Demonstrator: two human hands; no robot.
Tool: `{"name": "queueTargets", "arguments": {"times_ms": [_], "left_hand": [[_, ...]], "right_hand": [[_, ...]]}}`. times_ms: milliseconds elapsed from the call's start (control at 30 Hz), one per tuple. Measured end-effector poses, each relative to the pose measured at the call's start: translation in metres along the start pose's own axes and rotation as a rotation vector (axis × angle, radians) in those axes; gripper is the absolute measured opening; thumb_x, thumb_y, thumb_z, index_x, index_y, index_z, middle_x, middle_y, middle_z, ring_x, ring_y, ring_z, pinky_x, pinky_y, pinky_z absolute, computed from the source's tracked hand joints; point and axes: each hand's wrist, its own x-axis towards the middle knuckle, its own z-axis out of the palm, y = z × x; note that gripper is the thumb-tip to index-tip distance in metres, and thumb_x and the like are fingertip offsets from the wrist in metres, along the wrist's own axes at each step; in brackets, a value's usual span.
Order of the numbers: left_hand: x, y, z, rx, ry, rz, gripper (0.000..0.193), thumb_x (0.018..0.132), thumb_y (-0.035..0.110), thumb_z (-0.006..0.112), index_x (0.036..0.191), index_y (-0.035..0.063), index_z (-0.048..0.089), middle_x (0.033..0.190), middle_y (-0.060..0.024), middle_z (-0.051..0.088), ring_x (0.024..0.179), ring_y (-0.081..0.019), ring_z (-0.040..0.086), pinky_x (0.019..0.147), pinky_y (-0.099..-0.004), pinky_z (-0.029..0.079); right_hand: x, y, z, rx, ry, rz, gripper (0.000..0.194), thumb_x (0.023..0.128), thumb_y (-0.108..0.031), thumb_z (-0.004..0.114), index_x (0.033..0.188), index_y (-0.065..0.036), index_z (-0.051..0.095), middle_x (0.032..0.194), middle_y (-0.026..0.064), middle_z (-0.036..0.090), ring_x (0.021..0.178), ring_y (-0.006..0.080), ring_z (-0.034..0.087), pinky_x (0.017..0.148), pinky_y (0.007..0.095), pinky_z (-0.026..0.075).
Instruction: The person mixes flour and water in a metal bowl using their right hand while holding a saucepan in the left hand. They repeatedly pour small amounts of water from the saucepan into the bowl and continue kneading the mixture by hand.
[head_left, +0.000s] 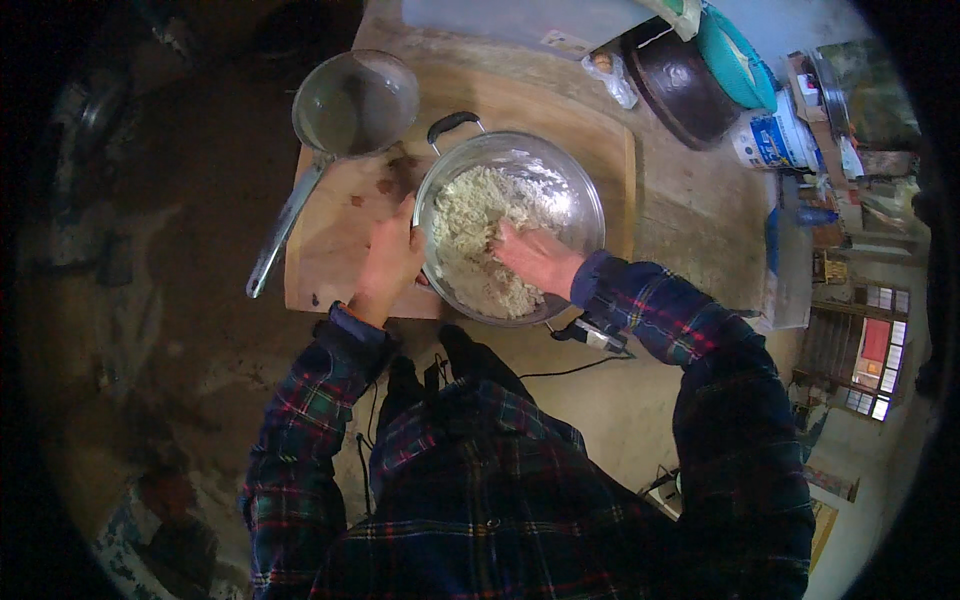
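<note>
A round steel pot with black side handles (587, 187) stands on a wooden board (337, 255) and holds shaggy, floury dough (472, 195). My right hand (534, 257) is inside the pot with its fingertips down in the dough; how far they are closed is hidden. My left hand (391, 253) is at the pot's left rim, its thumb and fingers around the edge. Dry flour clings to the pot's inner wall at the upper right. A metal saucepan (356, 105) with a long handle and what looks like liquid inside sits at the board's upper left corner.
Beyond the board are a translucent plastic box (517, 22), a clear plastic bag (619, 84), a dark brown basin (679, 82), a teal plastic basket (739, 64) and a white and blue bucket (776, 139). A black cable (574, 370) runs below the board's front edge.
</note>
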Motion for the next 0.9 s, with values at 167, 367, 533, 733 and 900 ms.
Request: {"name": "queueTargets", "arguments": {"times_ms": [167,367,533,733,900], "left_hand": [[0.004,0.002,0.002,0.005,0.005,0.029,0.051,0.083,0.002,0.049,0.134,-0.0030,0.040,0.081,-0.0307,0.061,0.075,-0.0465,0.061,0.067,-0.0525,0.048],[0.001,0.002,0.004,0.030,0.053,0.044,0.051,0.085,0.003,0.049,0.135,-0.0043,0.038,0.076,-0.0290,0.060,0.071,-0.0455,0.061,0.064,-0.0515,0.048],[0.002,0.007,0.001,0.025,0.002,-0.026,0.056,0.086,0.005,0.052,0.139,-0.0009,0.035,0.083,-0.0290,0.062,0.077,-0.0458,0.061,0.068,-0.0515,0.048],[-0.024,0.013,0.002,-0.020,-0.005,-0.082,0.058,0.088,0.010,0.055,0.141,0.0040,0.033,0.102,-0.0306,0.060,0.093,-0.0466,0.058,0.077,-0.0507,0.048],[-0.028,0.009,0.005,-0.069,0.036,-0.047,0.055,0.086,0.008,0.055,0.138,0.0033,0.038,0.095,-0.0287,0.062,0.087,-0.0459,0.060,0.073,-0.0495,0.048]], "right_hand": [[0.036,0.001,0.007,-0.359,0.116,-0.232,0.030,0.081,-0.009,0.053,0.109,-0.002,0.058,0.098,0.0226,0.061,0.067,0.0298,0.066,0.056,0.0384,0.053],[0.058,0.011,-0.002,-0.216,0.236,-0.232,0.011,0.075,-0.015,0.061,0.079,-0.005,0.065,0.074,0.0147,0.064,0.070,0.0305,0.064,0.058,0.0422,0.049],[0.061,-0.013,-0.015,-0.011,0.380,-0.047,0.017,0.078,-0.020,0.060,0.083,-0.005,0.065,0.079,0.0165,0.065,0.078,0.0338,0.065,0.066,0.0448,0.049],[0.033,-0.003,-0.055,0.223,0.104,0.204,0.044,0.087,-0.040,0.057,0.097,0.002,0.063,0.100,0.0234,0.065,0.094,0.0381,0.063,0.086,0.0466,0.048],[0.045,0.022,-0.068,0.150,0.204,0.296,0.046,0.087,-0.041,0.055,0.110,-0.001,0.059,0.116,0.0227,0.061,0.101,0.0373,0.062,0.087,0.0463,0.049]]}}
